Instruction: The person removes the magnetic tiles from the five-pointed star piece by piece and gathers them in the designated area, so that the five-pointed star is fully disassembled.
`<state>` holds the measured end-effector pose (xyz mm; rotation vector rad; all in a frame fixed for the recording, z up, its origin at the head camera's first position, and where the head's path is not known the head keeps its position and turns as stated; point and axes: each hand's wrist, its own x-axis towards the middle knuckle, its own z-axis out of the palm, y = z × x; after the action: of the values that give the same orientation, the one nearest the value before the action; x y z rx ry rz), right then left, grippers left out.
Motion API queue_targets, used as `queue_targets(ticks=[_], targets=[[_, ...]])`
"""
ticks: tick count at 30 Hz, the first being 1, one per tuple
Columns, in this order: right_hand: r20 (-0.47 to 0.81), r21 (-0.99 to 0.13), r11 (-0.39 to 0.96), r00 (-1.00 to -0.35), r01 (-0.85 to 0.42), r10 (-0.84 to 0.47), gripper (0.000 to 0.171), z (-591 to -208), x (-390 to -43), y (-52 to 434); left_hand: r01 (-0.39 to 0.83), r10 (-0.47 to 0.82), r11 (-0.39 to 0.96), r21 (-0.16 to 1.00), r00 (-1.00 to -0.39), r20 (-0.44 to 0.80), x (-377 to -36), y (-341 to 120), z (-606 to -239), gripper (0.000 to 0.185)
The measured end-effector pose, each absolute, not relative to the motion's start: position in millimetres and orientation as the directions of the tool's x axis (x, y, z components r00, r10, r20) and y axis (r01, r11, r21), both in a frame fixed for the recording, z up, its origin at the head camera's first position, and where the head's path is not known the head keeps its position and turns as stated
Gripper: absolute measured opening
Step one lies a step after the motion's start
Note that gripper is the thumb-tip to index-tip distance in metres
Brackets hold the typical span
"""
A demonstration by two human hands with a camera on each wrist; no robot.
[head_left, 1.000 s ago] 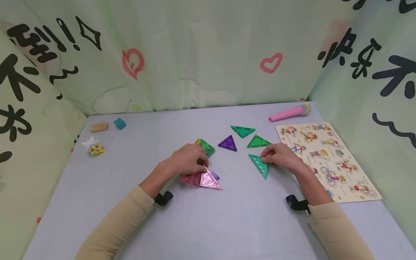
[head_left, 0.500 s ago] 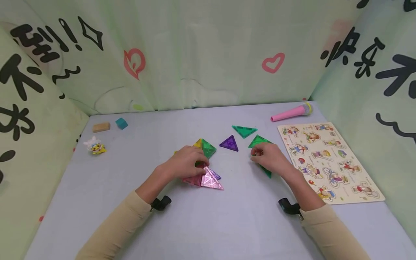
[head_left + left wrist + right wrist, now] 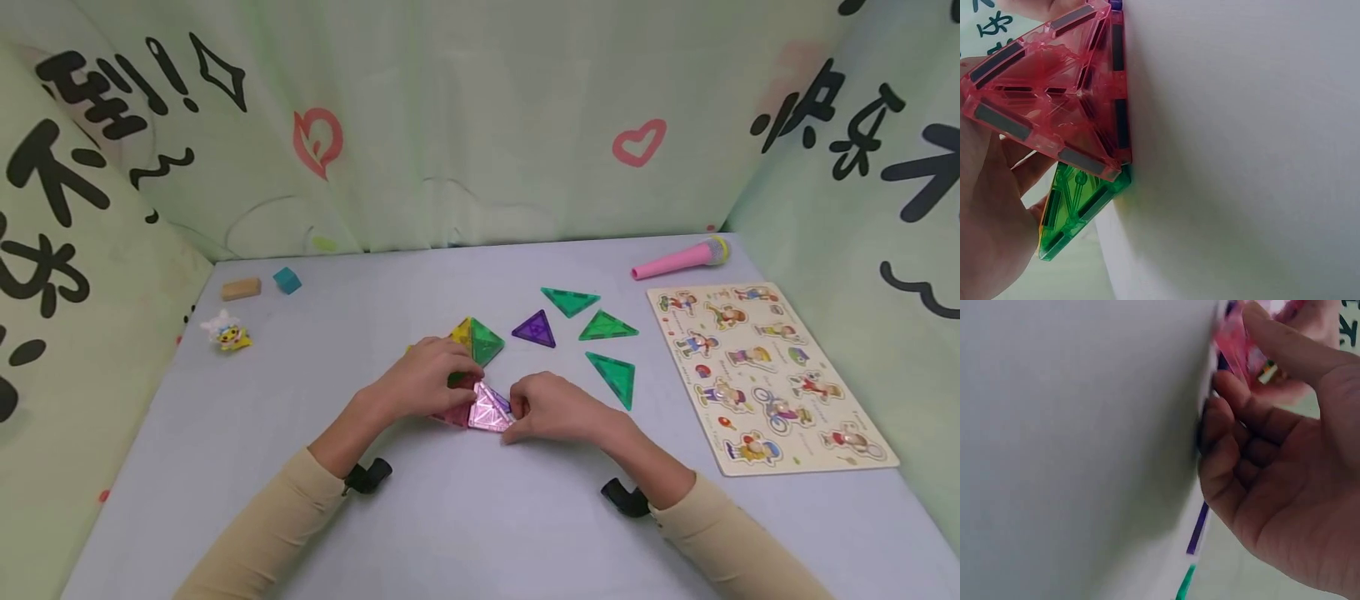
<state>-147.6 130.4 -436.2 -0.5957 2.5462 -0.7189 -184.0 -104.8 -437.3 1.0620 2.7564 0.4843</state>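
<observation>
A cluster of joined, see-through magnetic tiles stands in the middle of the table. It has a red tile (image 3: 1054,94), a green tile (image 3: 485,342), a yellow tile (image 3: 462,333) and a pink triangular tile (image 3: 489,408). My left hand (image 3: 429,377) grips the cluster from the left and above, covering part of it. At its right side, my right hand (image 3: 562,408) pinches the pink tile's corner between thumb and fingers. A purple tile shows partly behind the pink one. In the right wrist view, the pink tile (image 3: 1235,347) is blurred by the thumb.
Loose green triangles (image 3: 613,377) and a purple triangle (image 3: 535,329) lie right of the cluster. Farther right are a picture puzzle board (image 3: 716,417) and a pink toy microphone (image 3: 678,260). Back left hold a wooden block (image 3: 241,288), a blue block (image 3: 287,280) and a small figurine (image 3: 228,333).
My right hand has left the nearest green triangle on the table and moved left to the pink tile. The left hand stays on the cluster. The view has shifted slightly.
</observation>
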Motion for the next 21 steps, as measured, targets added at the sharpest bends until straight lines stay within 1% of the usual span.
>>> queue_targets(ticks=[3, 5, 8, 10, 12, 16, 18, 21], targets=[[-0.249, -0.507, 0.807, -0.845, -0.303, -0.474, 0.034, -435.3, -142.7, 123.1, 0.629, 0.674, 0.696, 0.345, -0.739, -0.011, -183.9, -104.8, -438.1, 0.029], [-0.23, -0.478, 0.823, -0.861, -0.306, -0.453, 0.032, -435.0, -140.1, 119.7, 0.629, 0.671, 0.7, 0.338, -0.741, -0.011, -183.5, -104.7, -437.7, 0.029], [-0.207, -0.463, 0.833, -0.877, -0.303, -0.433, 0.028, -434.4, -137.5, 116.1, 0.628, 0.667, 0.708, 0.324, -0.745, -0.013, -183.0, -104.6, -437.3, 0.029], [-0.204, -0.471, 0.833, -0.883, -0.289, -0.422, 0.026, -434.9, -136.9, 115.0, 0.627, 0.665, 0.711, 0.317, -0.747, -0.014, -182.9, -104.5, -437.0, 0.03], [-0.221, -0.505, 0.826, -0.887, -0.252, -0.406, 0.026, -435.1, -137.1, 115.2, 0.628, 0.665, 0.712, 0.314, -0.746, -0.016, -183.0, -104.3, -436.9, 0.031], [-0.298, -0.619, 0.775, -0.877, -0.124, -0.378, 0.027, -437.1, -139.8, 120.6, 0.63, 0.671, 0.705, 0.325, -0.741, -0.02, -183.5, -104.2, -436.7, 0.032], [-0.326, -0.673, 0.736, -0.861, -0.078, -0.389, 0.026, -437.9, -142.0, 124.6, 0.632, 0.676, 0.701, 0.331, -0.737, -0.023, -183.8, -104.1, -436.8, 0.032], [-0.342, -0.725, 0.686, -0.836, -0.056, -0.429, 0.023, -439.4, -146.6, 129.8, 0.629, 0.676, 0.7, 0.337, -0.737, -0.027, -183.9, -104.2, -437.4, 0.033]])
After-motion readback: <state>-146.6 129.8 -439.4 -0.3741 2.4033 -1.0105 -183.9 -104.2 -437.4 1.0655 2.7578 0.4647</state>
